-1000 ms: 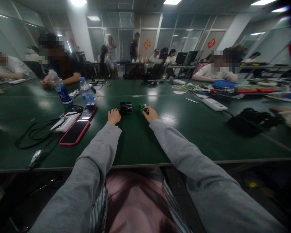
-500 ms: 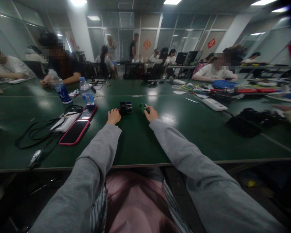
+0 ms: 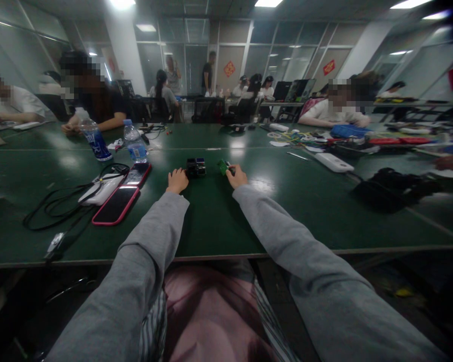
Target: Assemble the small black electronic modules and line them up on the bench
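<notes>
On the dark green table point(image 3: 219, 211), a small black electronic device point(image 3: 196, 167) with box-shaped parts lies in front of me. At its left end is my left hand point(image 3: 177, 181), fingers bent against it; the thumb side is partly hidden. A short gap to the right, my right hand point(image 3: 238, 177) pinches a small green circuit board point(image 3: 222, 167) between thumb and fingers, just above or on the tabletop. Something light and thin shows beside the board at the fingertips, too small to name.
Left of my arms lie two red-edged phones point(image 3: 116, 205), a white power bank point(image 3: 102, 190) and black cables. Behind them stand two bottles point(image 3: 135, 142). At right are a white box-like device point(image 3: 334, 162), a black bag-like thing point(image 3: 385, 188) and a co-worker's hand point(image 3: 451, 163).
The green board has turned slightly in my right hand, its flat face showing more. My left hand and the black device stay put. A co-worker's hand at the far right has shifted.
</notes>
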`<state>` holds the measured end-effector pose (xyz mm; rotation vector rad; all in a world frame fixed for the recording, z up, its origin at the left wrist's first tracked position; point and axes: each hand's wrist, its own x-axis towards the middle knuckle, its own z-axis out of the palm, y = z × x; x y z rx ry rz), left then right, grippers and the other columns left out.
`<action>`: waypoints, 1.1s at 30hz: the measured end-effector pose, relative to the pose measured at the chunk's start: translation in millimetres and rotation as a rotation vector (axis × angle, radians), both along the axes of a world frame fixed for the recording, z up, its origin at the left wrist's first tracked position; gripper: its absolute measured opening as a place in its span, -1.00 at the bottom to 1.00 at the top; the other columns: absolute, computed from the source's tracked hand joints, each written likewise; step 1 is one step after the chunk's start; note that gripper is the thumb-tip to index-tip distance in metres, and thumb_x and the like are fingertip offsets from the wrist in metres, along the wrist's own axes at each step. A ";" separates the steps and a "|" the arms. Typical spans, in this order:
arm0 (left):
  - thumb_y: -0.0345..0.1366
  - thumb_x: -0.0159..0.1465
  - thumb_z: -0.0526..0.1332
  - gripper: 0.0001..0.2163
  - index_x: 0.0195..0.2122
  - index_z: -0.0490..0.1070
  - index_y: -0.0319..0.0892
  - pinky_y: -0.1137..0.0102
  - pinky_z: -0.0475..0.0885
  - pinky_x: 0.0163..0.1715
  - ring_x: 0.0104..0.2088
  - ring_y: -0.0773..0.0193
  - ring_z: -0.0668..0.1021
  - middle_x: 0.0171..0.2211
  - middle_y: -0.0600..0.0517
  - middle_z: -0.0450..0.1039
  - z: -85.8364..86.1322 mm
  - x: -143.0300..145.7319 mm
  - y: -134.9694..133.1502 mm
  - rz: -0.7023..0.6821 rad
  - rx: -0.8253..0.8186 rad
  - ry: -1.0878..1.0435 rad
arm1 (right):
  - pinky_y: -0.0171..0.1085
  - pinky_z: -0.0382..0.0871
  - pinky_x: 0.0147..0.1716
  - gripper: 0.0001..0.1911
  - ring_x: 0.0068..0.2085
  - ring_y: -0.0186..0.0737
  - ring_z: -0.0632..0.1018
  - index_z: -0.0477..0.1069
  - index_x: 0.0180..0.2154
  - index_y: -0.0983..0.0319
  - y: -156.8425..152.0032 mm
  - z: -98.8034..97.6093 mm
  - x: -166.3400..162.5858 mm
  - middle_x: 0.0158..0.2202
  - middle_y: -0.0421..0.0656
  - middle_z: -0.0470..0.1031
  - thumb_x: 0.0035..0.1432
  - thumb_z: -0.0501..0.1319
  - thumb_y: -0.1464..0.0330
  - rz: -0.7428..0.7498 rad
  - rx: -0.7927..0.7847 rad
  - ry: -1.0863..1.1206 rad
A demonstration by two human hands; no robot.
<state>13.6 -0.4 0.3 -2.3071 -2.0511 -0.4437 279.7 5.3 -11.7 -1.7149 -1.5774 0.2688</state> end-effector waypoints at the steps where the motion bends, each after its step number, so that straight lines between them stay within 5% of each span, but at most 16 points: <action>1: -0.37 0.36 -0.13 -0.56 0.22 0.27 -0.24 -0.03 0.18 0.26 0.31 -0.03 0.24 0.30 -0.19 0.22 -0.4 0.0 0.3 0.000 0.002 0.001 | -0.06 0.40 -0.01 -0.67 -0.09 -0.04 0.56 0.36 0.01 0.15 -0.3 0.1 0.0 -0.11 -0.05 0.54 0.24 0.14 0.19 -0.004 -0.004 0.006; 33: -0.37 0.37 -0.14 -0.56 0.22 0.27 -0.23 -0.02 0.16 0.27 0.32 -0.02 0.24 0.29 -0.20 0.23 -3.5 0.3 1.3 0.008 0.012 0.000 | -0.05 0.36 0.02 -0.72 -0.07 -0.02 0.54 0.33 -0.02 0.22 6.4 -3.2 2.7 -0.11 0.02 0.53 0.25 0.10 0.28 0.017 0.059 0.082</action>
